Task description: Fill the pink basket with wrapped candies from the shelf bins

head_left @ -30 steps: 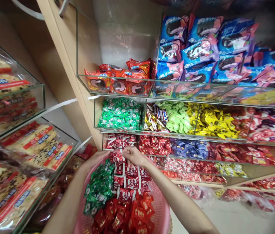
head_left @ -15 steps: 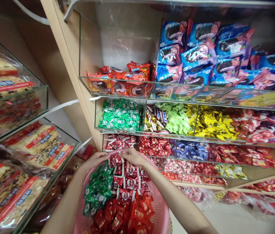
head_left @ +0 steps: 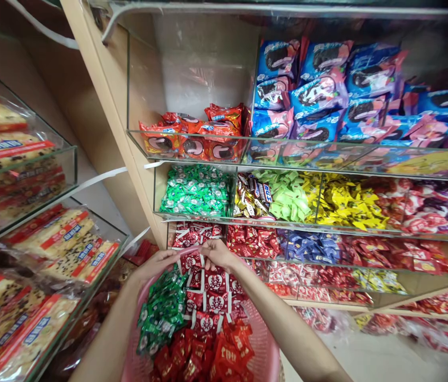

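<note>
A pink plastic basket (head_left: 265, 323) sits low in front of me, tilted so that its contents face me. My left hand (head_left: 159, 263) grips its far rim on the left, fingers closed over the edge. Beside it my right hand (head_left: 218, 255) is closed at the same rim, its fingers curled down over the inside. Within the basket lie green-wrapped candies (head_left: 160, 310) at the left, red-and-white packets (head_left: 216, 301) in rows at the far side, and shiny red-wrapped candies (head_left: 195, 353) nearest me. The basket's near edge is out of frame.
Clear-fronted shelves ahead hold blue cookie packs (head_left: 315, 95), orange-red packs (head_left: 203, 138), green candies (head_left: 195, 191) and yellow candies (head_left: 349, 201). Bagged flat pastries (head_left: 68, 233) fill shelves on the left. A wooden upright (head_left: 106, 116) divides them. Plastic bags (head_left: 426, 331) lie on the floor (head_left: 386, 361).
The view has shifted slightly, and the basket appears a little further right. My right hand's fingers have drawn slightly right and curled more closely at the rim. My left hand keeps its grip.
</note>
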Demonstrator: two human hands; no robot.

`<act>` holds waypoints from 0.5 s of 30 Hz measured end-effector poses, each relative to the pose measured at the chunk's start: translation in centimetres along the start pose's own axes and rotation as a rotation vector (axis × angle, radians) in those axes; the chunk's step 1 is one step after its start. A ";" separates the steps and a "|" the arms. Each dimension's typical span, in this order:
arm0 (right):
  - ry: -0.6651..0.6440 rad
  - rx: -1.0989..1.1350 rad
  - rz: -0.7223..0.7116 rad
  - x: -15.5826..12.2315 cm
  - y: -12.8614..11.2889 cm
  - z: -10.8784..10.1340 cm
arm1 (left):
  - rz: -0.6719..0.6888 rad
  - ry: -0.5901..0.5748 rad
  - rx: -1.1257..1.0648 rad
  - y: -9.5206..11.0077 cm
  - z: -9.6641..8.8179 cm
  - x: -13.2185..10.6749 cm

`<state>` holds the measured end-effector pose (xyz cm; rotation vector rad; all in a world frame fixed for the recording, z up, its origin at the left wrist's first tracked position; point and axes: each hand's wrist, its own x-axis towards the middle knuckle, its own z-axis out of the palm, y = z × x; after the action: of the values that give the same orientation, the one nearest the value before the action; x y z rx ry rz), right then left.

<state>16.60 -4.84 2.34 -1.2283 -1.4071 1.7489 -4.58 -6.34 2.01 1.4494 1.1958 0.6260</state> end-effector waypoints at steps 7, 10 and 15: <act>-0.032 0.057 -0.065 -0.7 0.5 0.0 | -0.028 0.012 -0.045 0.4 0.2 0.1; -0.112 0.036 -0.169 -1.5 0.7 0.0 | -0.064 0.003 -0.103 0.4 0.1 0.0; -0.040 -0.427 -0.466 -2.9 0.5 0.2 | -0.122 0.013 -0.156 0.3 0.1 -0.2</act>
<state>17.66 -7.55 2.73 -0.9580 -1.9720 1.1977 -4.52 -6.55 2.28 1.2345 1.2081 0.6306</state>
